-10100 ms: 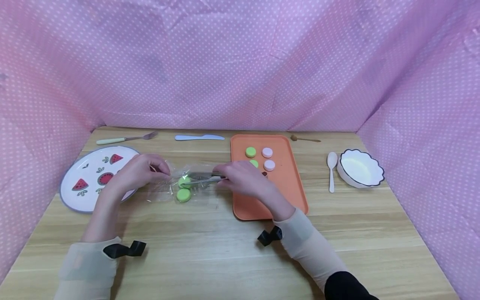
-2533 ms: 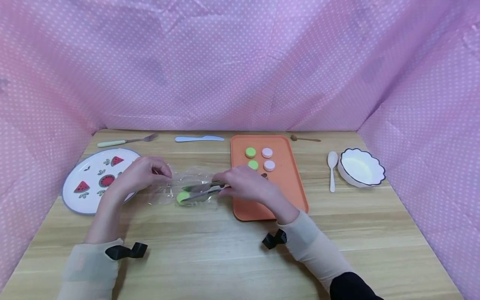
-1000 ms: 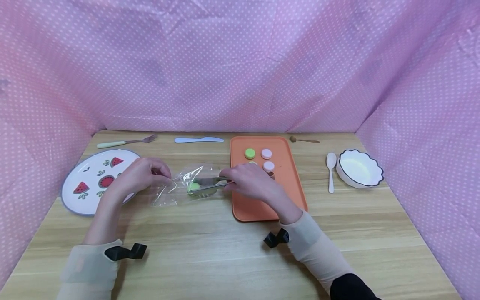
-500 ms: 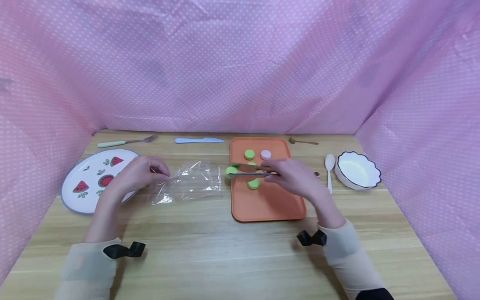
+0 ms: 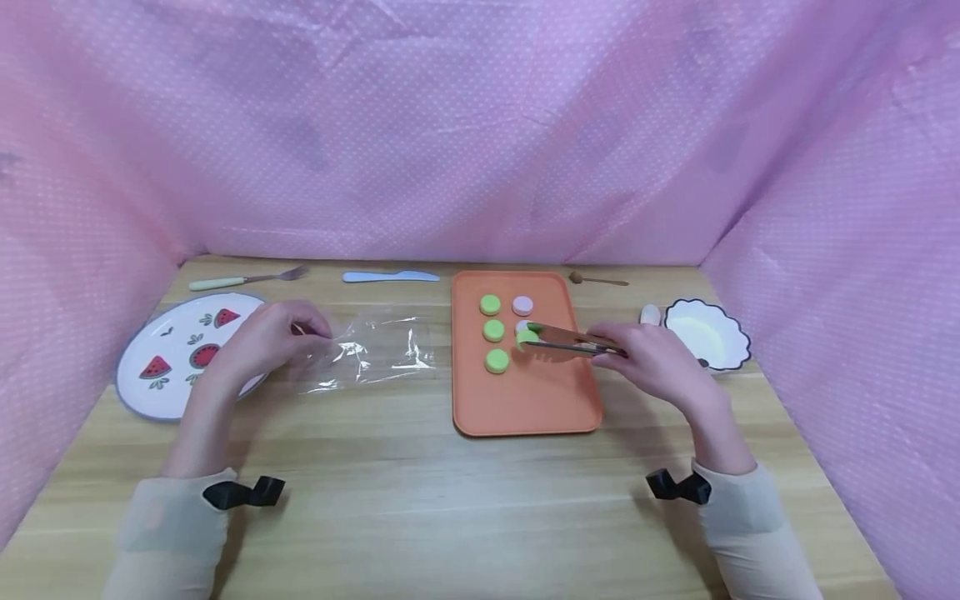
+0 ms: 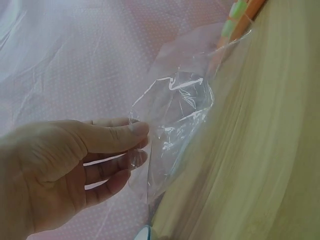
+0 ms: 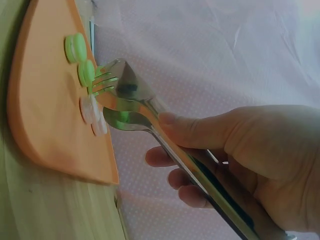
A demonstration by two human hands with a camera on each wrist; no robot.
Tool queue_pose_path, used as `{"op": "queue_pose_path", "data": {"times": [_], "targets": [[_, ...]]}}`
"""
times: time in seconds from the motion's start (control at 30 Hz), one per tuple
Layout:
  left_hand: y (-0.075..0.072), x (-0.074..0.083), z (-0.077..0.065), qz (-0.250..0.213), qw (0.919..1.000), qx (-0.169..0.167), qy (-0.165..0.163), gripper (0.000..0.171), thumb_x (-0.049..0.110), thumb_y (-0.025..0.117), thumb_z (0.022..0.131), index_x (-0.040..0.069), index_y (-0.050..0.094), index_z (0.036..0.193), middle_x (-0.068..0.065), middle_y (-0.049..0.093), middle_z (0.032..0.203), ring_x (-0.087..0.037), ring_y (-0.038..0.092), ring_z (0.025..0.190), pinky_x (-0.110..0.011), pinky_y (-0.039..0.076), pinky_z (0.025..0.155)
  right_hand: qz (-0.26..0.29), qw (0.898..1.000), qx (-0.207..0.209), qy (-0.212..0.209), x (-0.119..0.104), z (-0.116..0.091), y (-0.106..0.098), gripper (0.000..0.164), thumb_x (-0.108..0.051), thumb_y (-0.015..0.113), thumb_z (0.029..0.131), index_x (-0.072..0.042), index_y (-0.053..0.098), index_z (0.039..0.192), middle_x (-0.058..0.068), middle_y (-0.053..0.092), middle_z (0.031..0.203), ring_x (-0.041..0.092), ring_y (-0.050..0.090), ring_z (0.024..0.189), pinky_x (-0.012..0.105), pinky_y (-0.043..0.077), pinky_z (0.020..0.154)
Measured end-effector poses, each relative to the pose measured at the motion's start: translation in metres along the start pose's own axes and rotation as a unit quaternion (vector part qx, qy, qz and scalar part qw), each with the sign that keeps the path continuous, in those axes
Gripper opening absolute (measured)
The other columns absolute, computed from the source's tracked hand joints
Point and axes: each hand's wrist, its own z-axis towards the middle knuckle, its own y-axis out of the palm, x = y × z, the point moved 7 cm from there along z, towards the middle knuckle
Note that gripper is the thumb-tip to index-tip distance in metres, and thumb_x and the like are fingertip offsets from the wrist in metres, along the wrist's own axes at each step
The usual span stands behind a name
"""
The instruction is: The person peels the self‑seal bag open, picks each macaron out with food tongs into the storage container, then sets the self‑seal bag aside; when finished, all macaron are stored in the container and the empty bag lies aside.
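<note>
My left hand (image 5: 266,337) pinches the left end of a clear plastic bag (image 5: 382,354); in the left wrist view thumb and fingertips hold the film (image 6: 185,107), and no macarons show inside. My right hand (image 5: 660,358) grips metal tongs (image 5: 577,344) with a fork-shaped and a spoon-shaped head. A green macaron (image 5: 527,339) is between the tong heads, over the orange tray (image 5: 525,412) and partly covering a pink one. On the tray sit three green macarons (image 5: 497,361) in a column and two pink macarons (image 5: 522,305) beside them.
A white oval plate (image 5: 161,333) with watermelon drawings lies left, partly under my left forearm. Along the back are a fork (image 5: 247,279), a blue knife (image 5: 390,276) and a small brown spoon (image 5: 600,280). At right, a white spoon (image 5: 650,315) and scalloped bowl (image 5: 701,333).
Ten seconds ago two green macarons lay in the bag. The tongs drew the last one out and carried it right over the tray. My left hand keeps its hold on the bag.
</note>
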Motion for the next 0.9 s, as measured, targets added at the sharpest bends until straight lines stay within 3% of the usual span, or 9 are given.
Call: {"op": "queue_pose_path", "data": {"times": [0.2, 0.43, 0.9], "targets": [[0.002, 0.001, -0.004, -0.004, 0.9997, 0.0, -0.022, 0.007, 0.022, 0.075, 0.08, 0.025, 0.072, 0.085, 0.01, 0.067, 0.088, -0.008, 0.06, 0.08, -0.023, 0.044, 0.072, -0.002, 1.0, -0.009, -0.007, 0.002, -0.001, 0.002, 0.026, -0.029, 0.071, 0.084, -0.023, 0.065, 0.109, -0.015, 0.063, 0.079, 0.007, 0.05, 0.064, 0.03, 0.041, 0.063], [0.004, 0.016, -0.001, 0.024, 0.9997, 0.004, 0.009, 0.006, 0.021, 0.074, 0.081, 0.025, 0.072, 0.084, 0.008, 0.069, 0.088, -0.008, 0.06, 0.08, -0.029, 0.043, 0.075, -0.004, 1.0, -0.019, -0.009, 0.002, -0.003, 0.006, 0.026, -0.03, 0.072, 0.082, -0.025, 0.066, 0.108, -0.016, 0.066, 0.084, 0.005, 0.053, 0.065, 0.031, 0.044, 0.065], [0.001, 0.02, -0.004, 0.017, 0.9996, 0.02, 0.008, 0.008, 0.017, 0.074, 0.08, 0.023, 0.073, 0.085, 0.009, 0.068, 0.088, -0.009, 0.06, 0.079, -0.025, 0.043, 0.073, -0.016, 0.999, -0.032, -0.006, 0.002, -0.004, 0.01, 0.026, -0.031, 0.072, 0.082, -0.026, 0.067, 0.107, -0.015, 0.065, 0.081, 0.006, 0.051, 0.063, 0.03, 0.042, 0.061]]}}
